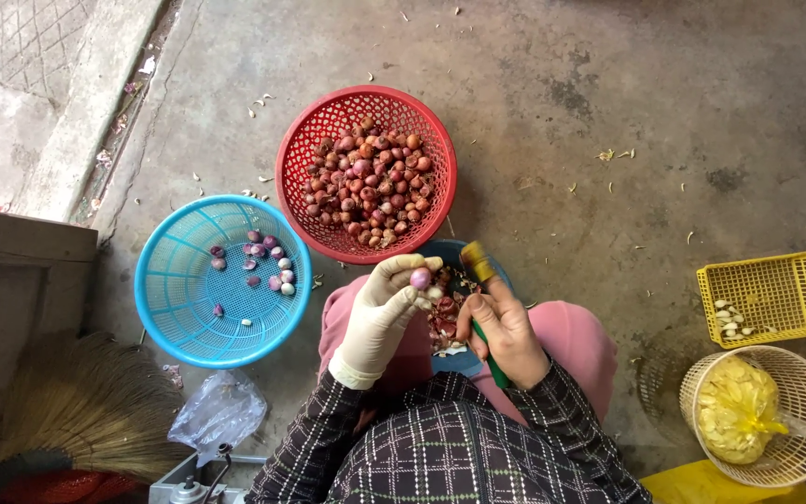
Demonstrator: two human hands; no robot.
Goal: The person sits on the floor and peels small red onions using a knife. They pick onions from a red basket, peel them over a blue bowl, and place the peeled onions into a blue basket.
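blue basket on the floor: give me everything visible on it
The blue basket is round, made of what looks like plastic lattice with a solid rim, standing upright on the concrete floor. It sits beside the red basket, their rims close or just touching. Inside lie about a dozen peeled shallots, purple and whitish, mostly toward one side; most of its bottom is bare.

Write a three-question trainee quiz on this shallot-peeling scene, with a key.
1. True or false: the left hand, in a pale glove, holds a peeled shallot.
2. Which basket holds only a few peeled shallots? A) the red basket B) the blue basket C) the yellow tray
3. Fill in: the bare right hand grips a small ____ with a green handle.

Key: 1 true; 2 B; 3 knife.
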